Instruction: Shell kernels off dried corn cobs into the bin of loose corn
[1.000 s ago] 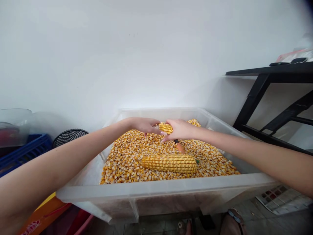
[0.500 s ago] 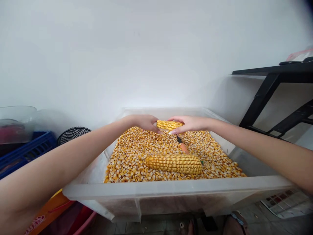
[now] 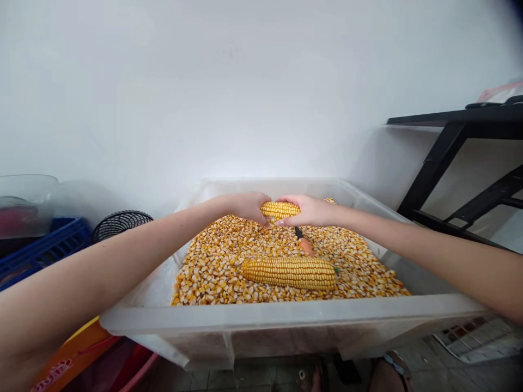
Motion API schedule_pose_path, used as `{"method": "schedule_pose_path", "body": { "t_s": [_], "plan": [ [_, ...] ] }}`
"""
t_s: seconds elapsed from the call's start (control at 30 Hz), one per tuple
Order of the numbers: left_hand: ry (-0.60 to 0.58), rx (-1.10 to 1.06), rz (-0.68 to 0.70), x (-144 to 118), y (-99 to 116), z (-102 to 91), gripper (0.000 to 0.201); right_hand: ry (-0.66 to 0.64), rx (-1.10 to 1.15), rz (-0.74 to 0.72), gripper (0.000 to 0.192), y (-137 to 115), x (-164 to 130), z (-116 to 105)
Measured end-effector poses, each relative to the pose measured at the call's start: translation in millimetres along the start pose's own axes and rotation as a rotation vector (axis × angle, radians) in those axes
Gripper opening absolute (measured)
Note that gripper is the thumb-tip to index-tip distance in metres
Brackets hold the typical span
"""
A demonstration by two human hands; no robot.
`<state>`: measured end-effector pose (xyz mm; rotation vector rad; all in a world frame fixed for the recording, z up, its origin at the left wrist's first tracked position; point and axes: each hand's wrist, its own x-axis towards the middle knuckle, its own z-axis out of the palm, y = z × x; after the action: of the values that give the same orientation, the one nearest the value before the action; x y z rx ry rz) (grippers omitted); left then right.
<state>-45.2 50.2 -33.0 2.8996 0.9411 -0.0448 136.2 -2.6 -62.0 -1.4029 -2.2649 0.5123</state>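
A: Entry. Hands?
B: Left hand (image 3: 247,206) and right hand (image 3: 310,211) both closed around one corn cob (image 3: 280,209), one at each end. The middle of the cob shows between them, kernels intact there.

A: Cob position?
B: Held roughly level, just above the loose corn kernels (image 3: 212,267), toward the far side of the clear plastic bin (image 3: 261,318).

A: Other contents of the bin?
B: A second, whole corn cob (image 3: 289,272) lying flat on the kernels, nearer the front wall, apart from the hands. Between the two cobs an orange-handled tool (image 3: 303,243) rests partly on the kernels, below the right hand; cannot tell its type.

A: Surroundings?
B: Blue crate (image 3: 41,247) and black mesh basket (image 3: 120,222) to the left of the bin. Black metal table frame (image 3: 449,158) to the right. White wall (image 3: 245,81) behind.
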Motion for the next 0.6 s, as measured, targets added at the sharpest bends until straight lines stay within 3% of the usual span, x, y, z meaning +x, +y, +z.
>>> {"method": "schedule_pose_path", "body": {
  "t_s": [0.33, 0.6],
  "plan": [
    [0.070, 0.083, -0.014, 0, 0, -2.8, 0.043, 0.050, -0.058, 0.041, 0.067, -9, -3, 0],
    [0.097, 0.203, 0.066, 5, 7, 12.5, 0.049, 0.104, -0.078, 0.069, 0.064, -3, 2, 4]
  ]
}}
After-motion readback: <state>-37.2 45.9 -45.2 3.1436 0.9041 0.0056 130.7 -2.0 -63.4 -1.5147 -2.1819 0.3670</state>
